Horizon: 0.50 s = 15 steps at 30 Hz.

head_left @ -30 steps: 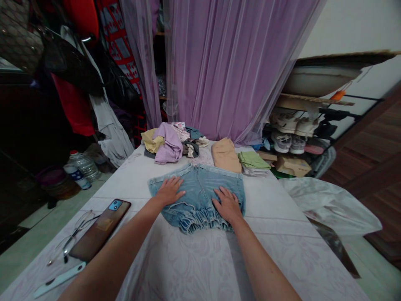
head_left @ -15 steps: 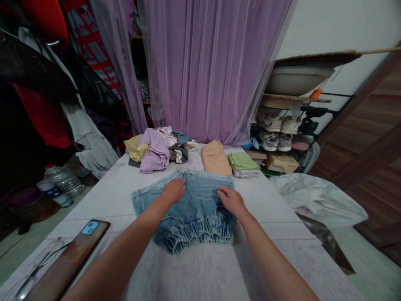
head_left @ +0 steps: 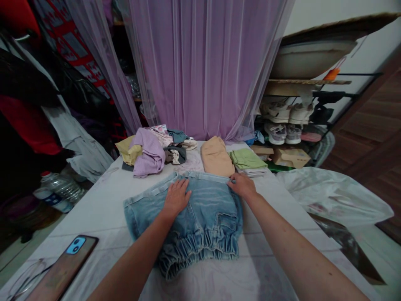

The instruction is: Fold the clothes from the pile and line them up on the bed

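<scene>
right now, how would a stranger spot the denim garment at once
From the purple curtain, come down to the pale cloth-covered surface. Under the left hand there lies the denim garment: faded blue, its near edge gathered into ruffles, unlike the tan garment and green cloth beyond.

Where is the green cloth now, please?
In the head view, the green cloth lies right of centre, beside the tan garment, beyond the right hand.
</scene>
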### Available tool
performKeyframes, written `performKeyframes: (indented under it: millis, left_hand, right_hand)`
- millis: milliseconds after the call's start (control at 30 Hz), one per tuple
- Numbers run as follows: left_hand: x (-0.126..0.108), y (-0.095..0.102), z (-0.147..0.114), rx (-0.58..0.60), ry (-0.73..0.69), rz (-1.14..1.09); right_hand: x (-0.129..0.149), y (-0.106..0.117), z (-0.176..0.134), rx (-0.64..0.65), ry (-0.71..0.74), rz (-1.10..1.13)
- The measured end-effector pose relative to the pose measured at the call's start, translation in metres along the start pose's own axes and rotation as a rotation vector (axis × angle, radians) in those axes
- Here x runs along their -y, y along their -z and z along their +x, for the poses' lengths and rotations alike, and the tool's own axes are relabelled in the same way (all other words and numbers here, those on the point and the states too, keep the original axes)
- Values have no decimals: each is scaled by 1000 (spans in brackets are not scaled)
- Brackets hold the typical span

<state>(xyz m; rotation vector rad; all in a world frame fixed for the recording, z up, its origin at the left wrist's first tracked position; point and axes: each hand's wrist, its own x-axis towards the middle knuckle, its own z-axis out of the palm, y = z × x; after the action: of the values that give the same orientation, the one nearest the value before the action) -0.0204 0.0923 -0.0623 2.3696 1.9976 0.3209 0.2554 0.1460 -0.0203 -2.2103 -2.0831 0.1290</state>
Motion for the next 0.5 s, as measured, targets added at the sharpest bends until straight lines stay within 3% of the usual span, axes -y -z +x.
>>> performKeyframes:
  millis: [167,333,400,500]
  left_hand:
    - [-1,2,0,8,4,13]
    - [-2,1,0,-1,7,18]
    - [-3,2,0,7,15,15]
    - [-4,3,0,14,22,24]
  right_hand:
    - [-2,-5,5,67,-45,63]
    - [-11,-5,6,-12,-4,120]
    - [-21,-5,8,-50,-14,215]
    - [-38,-9,10,-40,-174,536]
